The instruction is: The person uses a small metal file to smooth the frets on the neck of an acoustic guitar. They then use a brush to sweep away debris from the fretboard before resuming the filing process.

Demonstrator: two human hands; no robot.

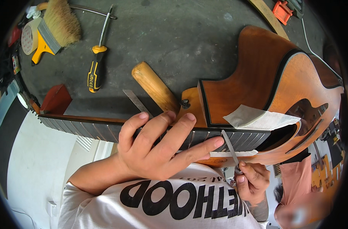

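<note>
An acoustic guitar [258,68] with a brown body lies across the bench in front of me, its dark fretboard [86,129] running left to right. My left hand [155,149] rests on the fretboard with fingers spread, the thumb mostly hidden. Between the fingers and thumb of my right hand [254,179] is a slim metal file [230,148], whose tip touches the fretboard near the body joint. White masking tape [260,118] covers the top beside the fretboard, and a narrower tape strip [235,153] lies along its near side.
Behind the neck lie a wooden handle [155,86], a flat metal strip [135,100], and a yellow-black screwdriver [97,68]. A reddish block [56,99] stands by the neck's left end. A wide brush [59,28] and tape roll [29,36] sit far left. Another person [298,179] is at right.
</note>
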